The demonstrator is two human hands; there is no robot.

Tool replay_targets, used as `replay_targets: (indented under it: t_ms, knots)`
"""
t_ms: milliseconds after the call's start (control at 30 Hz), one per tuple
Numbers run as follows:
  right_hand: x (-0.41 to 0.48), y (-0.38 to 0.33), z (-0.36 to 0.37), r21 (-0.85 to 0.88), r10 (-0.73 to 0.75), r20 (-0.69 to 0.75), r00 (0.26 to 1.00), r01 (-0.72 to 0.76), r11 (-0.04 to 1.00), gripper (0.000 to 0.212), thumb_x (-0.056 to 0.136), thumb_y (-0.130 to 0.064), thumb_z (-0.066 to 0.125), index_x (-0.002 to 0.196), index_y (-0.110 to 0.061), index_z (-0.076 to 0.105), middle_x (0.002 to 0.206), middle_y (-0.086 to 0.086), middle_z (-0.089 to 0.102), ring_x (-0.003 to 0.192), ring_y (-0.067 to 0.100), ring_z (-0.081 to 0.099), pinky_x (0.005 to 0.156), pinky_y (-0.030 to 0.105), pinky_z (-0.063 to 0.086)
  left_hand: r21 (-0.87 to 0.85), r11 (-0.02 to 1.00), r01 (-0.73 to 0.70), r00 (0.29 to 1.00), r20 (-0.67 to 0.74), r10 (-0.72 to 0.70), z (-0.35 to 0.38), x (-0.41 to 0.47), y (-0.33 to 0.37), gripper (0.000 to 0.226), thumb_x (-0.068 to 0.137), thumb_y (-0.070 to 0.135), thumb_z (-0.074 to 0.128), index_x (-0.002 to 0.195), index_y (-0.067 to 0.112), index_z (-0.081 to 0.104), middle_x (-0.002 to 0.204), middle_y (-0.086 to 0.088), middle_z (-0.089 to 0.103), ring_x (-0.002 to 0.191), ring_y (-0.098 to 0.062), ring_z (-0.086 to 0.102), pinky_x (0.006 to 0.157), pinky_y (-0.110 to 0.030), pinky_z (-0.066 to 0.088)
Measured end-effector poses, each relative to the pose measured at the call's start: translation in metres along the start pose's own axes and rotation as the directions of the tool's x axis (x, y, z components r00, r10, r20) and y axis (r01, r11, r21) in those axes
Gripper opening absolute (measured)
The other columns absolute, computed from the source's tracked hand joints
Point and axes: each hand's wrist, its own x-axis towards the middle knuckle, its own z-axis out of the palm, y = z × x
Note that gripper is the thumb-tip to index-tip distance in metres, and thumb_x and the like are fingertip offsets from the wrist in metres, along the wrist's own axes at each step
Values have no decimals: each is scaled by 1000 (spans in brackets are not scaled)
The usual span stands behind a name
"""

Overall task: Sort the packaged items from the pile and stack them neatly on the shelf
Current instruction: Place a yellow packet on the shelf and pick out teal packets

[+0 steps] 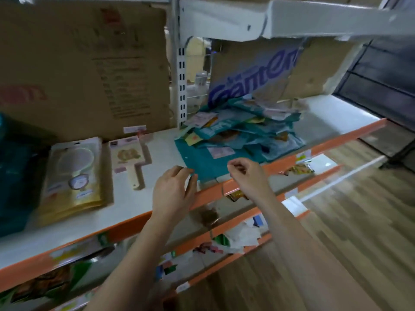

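Observation:
A jumbled pile of teal and pale packaged items (242,129) lies on the white shelf (161,144), right of the upright post. A flat teal package (208,162) lies at the pile's near side, reaching the orange front edge. My left hand (174,191) hovers over that edge with its fingers spread, fingertips at the package's near left corner. My right hand (244,176) is at the package's near right edge, fingers curled together with nothing visible in them. To the left lie a stack of gold packages (74,176) and a packaged wooden board (130,160).
Large cardboard boxes (78,63) stand at the back of the shelf, another printed box (258,72) behind the pile. A dark teal bag (13,176) sits at far left. Lower orange-edged shelves (224,232) hold mixed goods. Wooden floor (348,243) is on the right.

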Motion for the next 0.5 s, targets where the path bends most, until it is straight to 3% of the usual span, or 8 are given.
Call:
replay_targets:
  t_ms: [133, 400, 500]
  knots:
    - [14, 26, -34, 53, 12, -33, 999, -10, 999, 18, 96, -28, 58, 109, -20, 66, 100, -3, 67, 94, 13, 63, 85, 29, 52, -10, 999, 48, 999, 20, -47, 21, 17, 27, 32, 99, 34, 48, 120, 16, 65, 114, -5, 65, 102, -23, 60, 83, -39, 53]
    - [72, 50, -77, 127, -29, -113, 993, 44, 991, 9, 95, -28, 59, 95, -34, 64, 92, -6, 68, 90, 14, 65, 87, 35, 54, -54, 998, -24, 995, -101, 19, 48, 93, 51, 30, 98, 30, 52, 114, 11, 68, 110, -11, 67, 97, -31, 61, 76, -39, 52]
    - [105, 52, -101, 83, -81, -203, 976, 100, 991, 11, 94, -24, 60, 91, -33, 65, 86, -13, 67, 83, 8, 65, 78, 26, 52, -80, 995, -66, 987, -149, 54, 63, 130, 60, 37, 96, 35, 48, 113, 10, 70, 108, -12, 69, 94, -33, 63, 74, -40, 53]
